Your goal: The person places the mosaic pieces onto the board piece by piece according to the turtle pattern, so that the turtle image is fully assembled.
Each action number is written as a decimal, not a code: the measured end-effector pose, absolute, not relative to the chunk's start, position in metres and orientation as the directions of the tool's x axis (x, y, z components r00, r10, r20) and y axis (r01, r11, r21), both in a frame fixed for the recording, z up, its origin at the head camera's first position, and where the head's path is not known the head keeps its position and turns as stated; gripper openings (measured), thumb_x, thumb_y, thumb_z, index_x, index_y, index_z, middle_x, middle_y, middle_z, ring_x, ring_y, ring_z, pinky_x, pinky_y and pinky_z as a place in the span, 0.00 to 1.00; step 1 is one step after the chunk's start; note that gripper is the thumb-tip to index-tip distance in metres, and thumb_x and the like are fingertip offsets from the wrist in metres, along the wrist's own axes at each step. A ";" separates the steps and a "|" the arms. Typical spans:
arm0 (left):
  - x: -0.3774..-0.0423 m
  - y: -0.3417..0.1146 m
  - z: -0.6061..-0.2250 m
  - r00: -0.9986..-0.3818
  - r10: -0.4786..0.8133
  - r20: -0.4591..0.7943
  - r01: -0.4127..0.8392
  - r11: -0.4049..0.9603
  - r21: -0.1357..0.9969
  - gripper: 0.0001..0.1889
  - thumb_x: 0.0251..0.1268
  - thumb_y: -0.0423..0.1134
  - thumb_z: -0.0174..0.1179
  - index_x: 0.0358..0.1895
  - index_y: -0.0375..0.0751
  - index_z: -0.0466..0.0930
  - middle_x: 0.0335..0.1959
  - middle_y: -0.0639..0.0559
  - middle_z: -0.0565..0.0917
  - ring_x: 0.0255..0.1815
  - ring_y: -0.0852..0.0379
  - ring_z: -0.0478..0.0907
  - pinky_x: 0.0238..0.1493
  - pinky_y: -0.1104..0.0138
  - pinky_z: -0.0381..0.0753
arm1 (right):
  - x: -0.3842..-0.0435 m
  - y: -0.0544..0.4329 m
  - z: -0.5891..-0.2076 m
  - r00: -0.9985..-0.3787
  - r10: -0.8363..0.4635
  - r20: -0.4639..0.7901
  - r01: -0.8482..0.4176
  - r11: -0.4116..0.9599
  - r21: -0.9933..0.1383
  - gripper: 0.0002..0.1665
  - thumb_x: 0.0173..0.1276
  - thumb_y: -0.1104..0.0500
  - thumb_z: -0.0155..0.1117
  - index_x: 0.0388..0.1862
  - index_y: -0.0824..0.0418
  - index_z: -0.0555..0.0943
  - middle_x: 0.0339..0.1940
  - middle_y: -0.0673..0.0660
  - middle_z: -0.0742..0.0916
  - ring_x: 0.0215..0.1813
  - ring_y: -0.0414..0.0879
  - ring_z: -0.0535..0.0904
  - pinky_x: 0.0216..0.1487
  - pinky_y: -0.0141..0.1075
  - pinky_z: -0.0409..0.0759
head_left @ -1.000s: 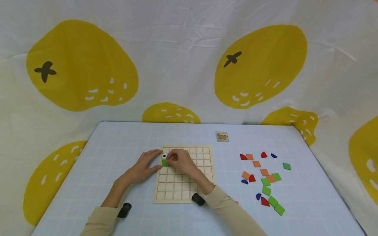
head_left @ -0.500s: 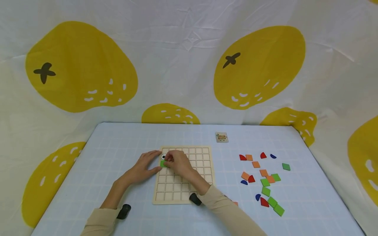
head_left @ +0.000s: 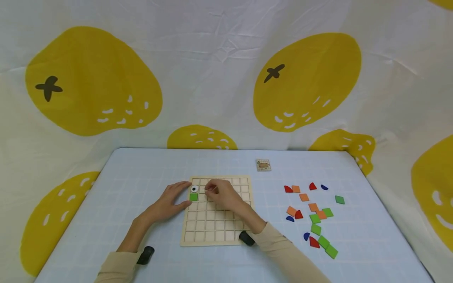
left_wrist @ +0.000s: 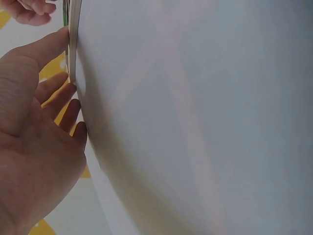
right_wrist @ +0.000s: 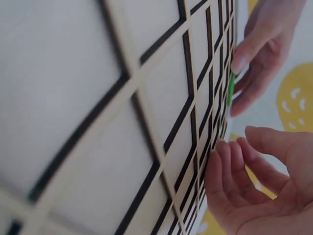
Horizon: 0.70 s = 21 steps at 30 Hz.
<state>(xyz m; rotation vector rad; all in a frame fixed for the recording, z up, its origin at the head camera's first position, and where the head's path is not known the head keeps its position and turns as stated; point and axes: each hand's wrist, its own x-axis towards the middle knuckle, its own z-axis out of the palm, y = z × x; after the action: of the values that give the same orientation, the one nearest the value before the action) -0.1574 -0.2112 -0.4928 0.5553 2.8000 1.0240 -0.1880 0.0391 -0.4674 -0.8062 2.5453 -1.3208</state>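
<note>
A wooden grid board [head_left: 212, 243] lies on the table. In its leftmost column, a white round-eye piece [head_left: 194, 189] sits just above a green square tile [head_left: 193, 197]. My left hand [head_left: 166, 204] rests along the board's left edge, its thumb beside the green tile and its fingers reaching further up; the left wrist view shows its fingertips [left_wrist: 76, 88] against the edge. Over the upper cells, to the right of both pieces, is my right hand [head_left: 224, 194]. Its fingers bend loosely with the thumb apart in the right wrist view, and nothing is between them.
Loose pieces lie scattered at the right: several green squares [head_left: 316, 229], orange squares [head_left: 313, 207], red quarter-rounds [head_left: 314, 242] and blue half-rounds [head_left: 290, 219]. A small picture card [head_left: 263, 165] lies behind the board. A fruit-print cloth [head_left: 212, 78] hangs behind the table.
My right hand has drawn back to the right from the green tile, which now shows whole in its cell. My left hand stays at the board's edge.
</note>
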 end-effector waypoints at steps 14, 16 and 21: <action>-0.157 -0.211 -0.493 -0.923 0.384 0.027 0.310 0.700 0.643 0.35 0.73 0.47 0.65 0.78 0.39 0.65 0.77 0.38 0.65 0.77 0.33 0.57 0.72 0.35 0.59 | -0.189 0.088 -0.461 -0.887 -0.451 0.104 -0.348 0.501 -0.793 0.08 0.75 0.65 0.64 0.47 0.68 0.85 0.40 0.56 0.88 0.42 0.46 0.83 0.46 0.38 0.83; -0.157 -0.212 -0.493 -0.923 0.383 0.027 0.309 0.700 0.643 0.35 0.73 0.47 0.65 0.78 0.39 0.65 0.77 0.38 0.65 0.77 0.33 0.56 0.72 0.35 0.60 | -0.189 0.095 -0.461 -0.895 -0.434 0.106 -0.340 0.509 -0.791 0.07 0.75 0.65 0.65 0.47 0.67 0.85 0.40 0.55 0.88 0.42 0.47 0.83 0.47 0.38 0.83; -0.157 -0.212 -0.493 -0.924 0.382 0.027 0.308 0.699 0.645 0.35 0.73 0.48 0.65 0.78 0.39 0.65 0.77 0.38 0.65 0.77 0.33 0.56 0.72 0.35 0.59 | -0.189 0.111 -0.459 -0.912 -0.396 0.109 -0.326 0.536 -0.779 0.06 0.74 0.66 0.65 0.46 0.67 0.85 0.39 0.56 0.88 0.43 0.48 0.84 0.48 0.40 0.83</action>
<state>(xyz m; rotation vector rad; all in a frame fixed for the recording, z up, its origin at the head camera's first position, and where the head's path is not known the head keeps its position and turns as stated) -0.1570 -0.2116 -0.4933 0.5693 2.7949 1.0308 -0.1888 0.1113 -0.4593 -0.6318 2.6819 -1.3345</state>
